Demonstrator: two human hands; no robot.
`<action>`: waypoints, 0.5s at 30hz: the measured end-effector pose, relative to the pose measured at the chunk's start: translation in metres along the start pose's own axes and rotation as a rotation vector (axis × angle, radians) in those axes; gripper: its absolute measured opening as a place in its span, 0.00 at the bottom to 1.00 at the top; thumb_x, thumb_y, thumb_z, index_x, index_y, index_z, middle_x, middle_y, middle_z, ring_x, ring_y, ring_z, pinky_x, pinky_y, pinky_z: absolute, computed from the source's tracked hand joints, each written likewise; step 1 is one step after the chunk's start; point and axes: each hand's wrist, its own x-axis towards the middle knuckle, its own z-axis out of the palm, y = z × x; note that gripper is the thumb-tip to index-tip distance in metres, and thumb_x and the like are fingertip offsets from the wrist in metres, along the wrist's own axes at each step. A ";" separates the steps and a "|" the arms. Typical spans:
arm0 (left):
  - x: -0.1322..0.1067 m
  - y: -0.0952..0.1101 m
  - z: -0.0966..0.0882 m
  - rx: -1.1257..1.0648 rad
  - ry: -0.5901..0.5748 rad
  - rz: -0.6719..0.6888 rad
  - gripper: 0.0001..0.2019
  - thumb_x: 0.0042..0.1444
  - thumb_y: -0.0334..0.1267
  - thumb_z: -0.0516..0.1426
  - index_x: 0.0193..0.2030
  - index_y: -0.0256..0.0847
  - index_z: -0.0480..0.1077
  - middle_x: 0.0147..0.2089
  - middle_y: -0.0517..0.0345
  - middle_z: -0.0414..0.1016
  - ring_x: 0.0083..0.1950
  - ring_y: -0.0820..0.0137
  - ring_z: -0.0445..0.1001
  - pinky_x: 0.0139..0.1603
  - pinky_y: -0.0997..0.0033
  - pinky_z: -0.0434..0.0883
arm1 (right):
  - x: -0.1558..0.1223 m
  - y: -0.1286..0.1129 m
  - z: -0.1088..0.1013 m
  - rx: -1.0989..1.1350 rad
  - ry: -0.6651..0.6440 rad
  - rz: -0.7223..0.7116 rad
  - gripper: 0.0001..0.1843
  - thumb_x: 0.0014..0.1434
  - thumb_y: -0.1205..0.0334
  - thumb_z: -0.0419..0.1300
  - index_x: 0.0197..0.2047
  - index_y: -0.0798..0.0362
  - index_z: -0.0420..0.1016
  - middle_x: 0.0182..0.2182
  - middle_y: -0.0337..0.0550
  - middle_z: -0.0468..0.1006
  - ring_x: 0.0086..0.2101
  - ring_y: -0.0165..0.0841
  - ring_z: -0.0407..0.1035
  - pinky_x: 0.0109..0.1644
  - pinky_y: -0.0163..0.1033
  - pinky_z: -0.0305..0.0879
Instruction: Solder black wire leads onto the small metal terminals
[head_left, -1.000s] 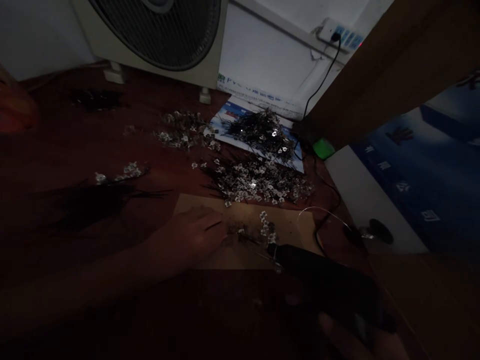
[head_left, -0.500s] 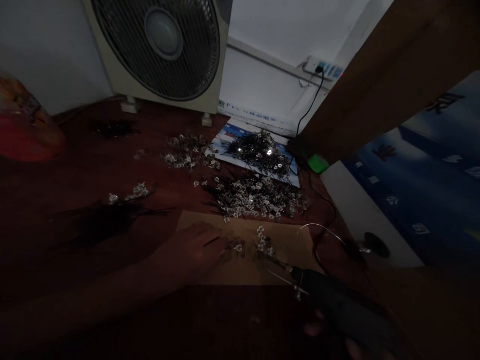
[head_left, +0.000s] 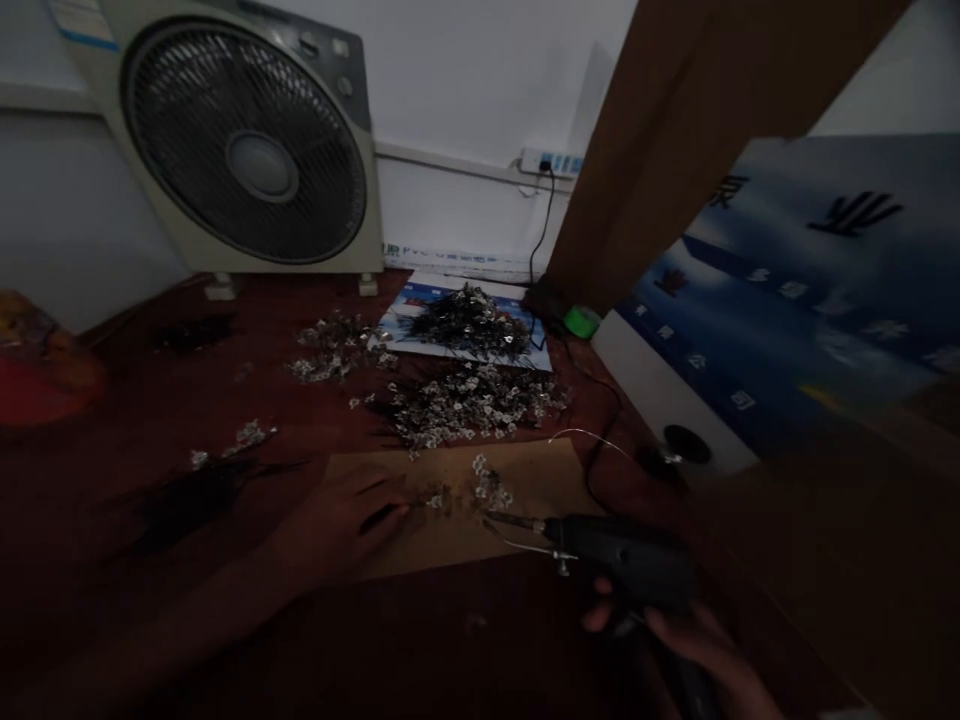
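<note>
On the left of a brown cardboard sheet (head_left: 540, 475), my left hand (head_left: 341, 530) is closed in a pinch. A thin black wire (head_left: 382, 517) runs through its fingers, and a small silvery metal piece (head_left: 433, 501) shows just past the fingertips. My right hand (head_left: 697, 640) grips a black soldering gun (head_left: 622, 555) by its handle. The gun's tip points left over the cardboard, with a thin wire-feed tube beneath it. Just behind the tip lies a small cluster of metal pieces (head_left: 491, 485). The dim light hides some finger detail.
Piles of black wires with metal ends (head_left: 472, 405) lie behind the cardboard, one on a printed sheet (head_left: 401, 335). A dark wire bundle (head_left: 191, 500) is at left. A box fan (head_left: 262, 165), a green tape roll (head_left: 581, 321), a solder spool (head_left: 686, 445) and a cord surround the work.
The view has tilted upward, showing more of the fan. My left hand now has the black wire and its metal piece plainly at its fingertips. The soldering gun's tip sits slightly away from the cluster.
</note>
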 end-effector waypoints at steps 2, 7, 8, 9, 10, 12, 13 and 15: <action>0.000 -0.003 0.000 -0.003 -0.018 -0.030 0.17 0.75 0.40 0.51 0.40 0.44 0.80 0.40 0.57 0.82 0.41 0.69 0.80 0.43 0.72 0.75 | -0.003 0.000 0.004 0.064 -0.003 0.003 0.22 0.55 0.41 0.76 0.41 0.51 0.91 0.34 0.52 0.90 0.42 0.47 0.86 0.61 0.50 0.77; 0.004 -0.012 -0.005 0.016 -0.078 -0.064 0.17 0.75 0.44 0.52 0.42 0.45 0.81 0.41 0.57 0.83 0.43 0.68 0.82 0.46 0.71 0.75 | -0.009 -0.002 0.014 0.295 -0.076 0.079 0.23 0.61 0.46 0.73 0.53 0.54 0.87 0.45 0.54 0.90 0.13 0.23 0.71 0.19 0.27 0.68; 0.008 -0.016 -0.007 0.020 -0.083 -0.071 0.17 0.75 0.45 0.52 0.42 0.44 0.81 0.42 0.57 0.83 0.42 0.68 0.81 0.45 0.71 0.75 | -0.009 -0.002 0.015 0.328 -0.089 0.084 0.24 0.61 0.47 0.73 0.53 0.55 0.86 0.46 0.55 0.90 0.11 0.21 0.69 0.15 0.25 0.61; 0.013 -0.020 -0.009 0.025 -0.086 -0.077 0.18 0.76 0.45 0.51 0.43 0.44 0.81 0.42 0.57 0.83 0.40 0.69 0.81 0.44 0.72 0.75 | -0.008 -0.002 0.016 0.345 -0.095 0.078 0.24 0.60 0.47 0.74 0.51 0.57 0.86 0.45 0.56 0.90 0.12 0.19 0.69 0.15 0.23 0.58; 0.020 -0.026 -0.011 0.036 -0.078 -0.081 0.18 0.76 0.45 0.51 0.43 0.43 0.80 0.42 0.56 0.82 0.39 0.69 0.80 0.42 0.72 0.75 | -0.007 -0.001 0.016 0.344 -0.097 0.069 0.24 0.60 0.47 0.74 0.51 0.57 0.86 0.44 0.55 0.90 0.12 0.19 0.69 0.15 0.22 0.56; 0.037 -0.035 -0.015 0.050 -0.073 -0.070 0.18 0.75 0.44 0.51 0.43 0.42 0.80 0.40 0.55 0.81 0.38 0.68 0.79 0.41 0.71 0.75 | -0.005 0.000 0.016 0.335 -0.107 0.039 0.23 0.61 0.47 0.73 0.50 0.58 0.86 0.43 0.57 0.90 0.12 0.18 0.68 0.15 0.22 0.54; 0.047 -0.038 -0.016 0.059 -0.069 -0.071 0.16 0.74 0.43 0.52 0.44 0.41 0.80 0.42 0.53 0.81 0.41 0.66 0.79 0.44 0.69 0.75 | -0.003 0.001 0.015 0.331 -0.113 0.021 0.23 0.62 0.47 0.72 0.50 0.58 0.86 0.44 0.57 0.90 0.12 0.18 0.68 0.15 0.22 0.54; 0.063 -0.038 -0.016 0.065 -0.056 -0.061 0.15 0.74 0.42 0.53 0.49 0.39 0.80 0.47 0.48 0.80 0.51 0.60 0.78 0.53 0.61 0.76 | -0.002 0.002 0.013 0.321 -0.128 -0.005 0.22 0.62 0.47 0.72 0.49 0.56 0.87 0.43 0.57 0.90 0.12 0.18 0.67 0.16 0.22 0.53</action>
